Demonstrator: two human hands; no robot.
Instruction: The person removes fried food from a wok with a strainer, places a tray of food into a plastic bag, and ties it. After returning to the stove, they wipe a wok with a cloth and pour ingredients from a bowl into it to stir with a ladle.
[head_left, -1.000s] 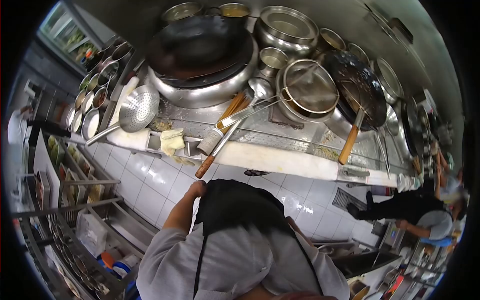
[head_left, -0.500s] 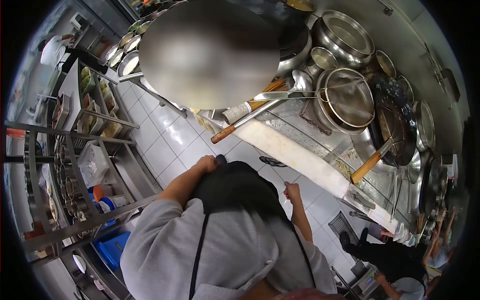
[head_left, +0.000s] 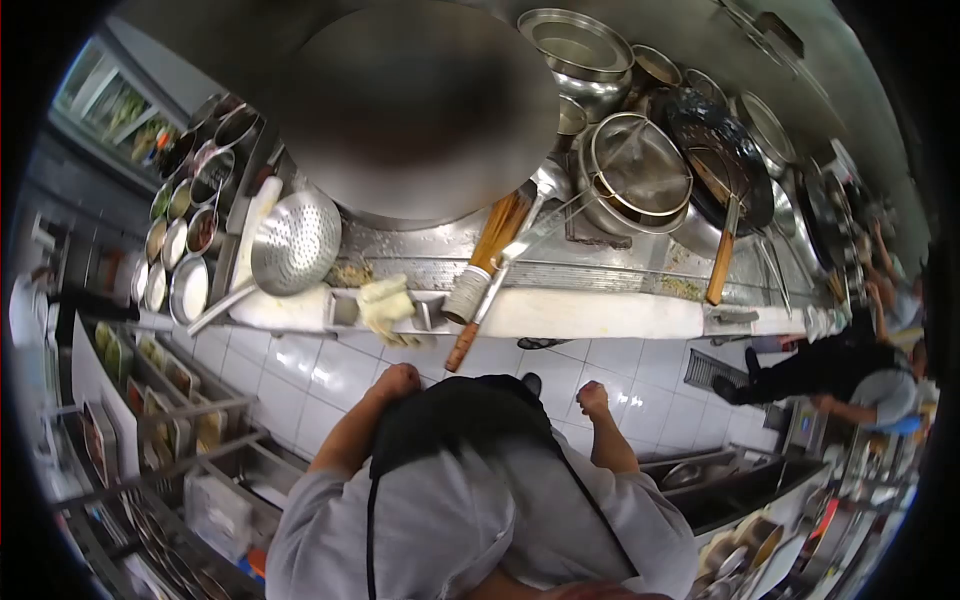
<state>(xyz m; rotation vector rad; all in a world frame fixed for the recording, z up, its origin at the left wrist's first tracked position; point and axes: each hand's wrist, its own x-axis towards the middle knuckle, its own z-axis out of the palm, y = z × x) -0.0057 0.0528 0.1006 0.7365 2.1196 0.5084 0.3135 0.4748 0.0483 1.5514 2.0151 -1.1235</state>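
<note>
My left hand [head_left: 398, 381] is closed in a loose fist beside my black apron [head_left: 450, 420], with nothing visible in it. My right hand [head_left: 592, 398] hangs on the other side, also curled into a fist, with nothing showing in it. Both stay apart from the cooking counter in front. Nearest to the left hand, a wooden-handled ladle [head_left: 461, 352] sticks out over the counter's edge. A bamboo brush [head_left: 490, 250] lies beside it. Pale yellow gloves or cloth [head_left: 386, 303] drape over the edge, left of the brush.
A perforated strainer [head_left: 296, 243] rests at the left. A mesh sieve [head_left: 640, 165] sits over a pot, near a dark wok [head_left: 720, 140]. White cloth [head_left: 600, 313] lines the counter's edge. Ingredient bowls [head_left: 190, 290] stand left; a co-worker [head_left: 850, 370] is at right. A blur hides the upper middle.
My view has turned, so the counter now runs level across the front. The perforated strainer and more ingredient bowls have come into sight. Both hands remain closed at my sides.
</note>
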